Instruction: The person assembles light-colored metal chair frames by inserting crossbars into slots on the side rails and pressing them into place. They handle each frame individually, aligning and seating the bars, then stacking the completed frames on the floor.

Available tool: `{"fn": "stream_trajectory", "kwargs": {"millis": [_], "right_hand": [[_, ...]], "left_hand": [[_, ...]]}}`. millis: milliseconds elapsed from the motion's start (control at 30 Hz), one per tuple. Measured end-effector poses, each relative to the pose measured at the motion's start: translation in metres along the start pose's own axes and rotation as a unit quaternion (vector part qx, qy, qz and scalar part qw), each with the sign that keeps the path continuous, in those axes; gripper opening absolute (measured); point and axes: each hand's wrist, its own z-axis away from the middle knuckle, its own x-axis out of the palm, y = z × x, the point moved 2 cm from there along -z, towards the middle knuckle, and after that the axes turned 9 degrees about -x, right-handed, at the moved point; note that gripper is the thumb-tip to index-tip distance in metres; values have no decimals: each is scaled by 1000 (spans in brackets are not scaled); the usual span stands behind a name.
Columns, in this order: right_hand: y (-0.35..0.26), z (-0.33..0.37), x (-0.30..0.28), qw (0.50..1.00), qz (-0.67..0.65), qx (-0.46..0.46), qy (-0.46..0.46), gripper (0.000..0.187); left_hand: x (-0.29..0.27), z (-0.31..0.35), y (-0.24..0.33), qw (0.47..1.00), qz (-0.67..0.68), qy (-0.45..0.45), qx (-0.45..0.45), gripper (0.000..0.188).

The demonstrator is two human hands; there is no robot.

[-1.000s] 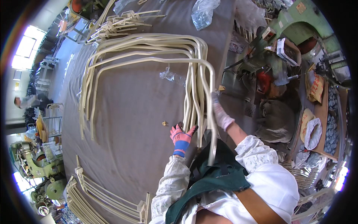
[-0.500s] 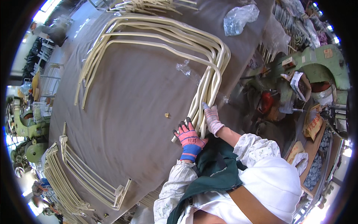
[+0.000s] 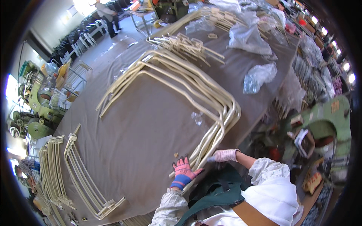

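A stack of cream-coloured bent metal tubes [image 3: 212,104] lies on the brown-covered table [image 3: 147,139] in a wide U shape. My left hand [image 3: 184,169], in a pink glove with a blue cuff and dark fingertips, rests at the near ends of the tubes with its fingers spread. On the outer right side of the same tubes is my right hand [image 3: 225,155], in a pale pink striped glove. Its greyish fingers stretch leftward against the tubes, and some of them are hard to make out. A small brownish scrap [image 3: 175,154] lies beside my left hand.
Bent frames with crossbars [image 3: 85,177] lie at the near left. More cream metal parts [image 3: 184,47] and clear plastic bags [image 3: 260,77] are on the far side. A green machine [image 3: 320,126] stands at the right, beyond the table edge. A person [image 3: 107,17] stands far off.
The view has swung, showing more of the far table and room. My right hand has turned sideways and sits at the outer side of the tubes; my left stays near their ends.
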Motion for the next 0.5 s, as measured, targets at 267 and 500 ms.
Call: {"fn": "stream_trajectory", "kwargs": {"millis": [267,500], "right_hand": [[-70,-2,-215,990,-91,-105,-16,33],[-191,-51,-445,908,-92,-332,237,17]], "left_hand": [[-78,-180,98,983,30,179,0,82],[-182,-337,138,962,-12,261,-82,82]]}}
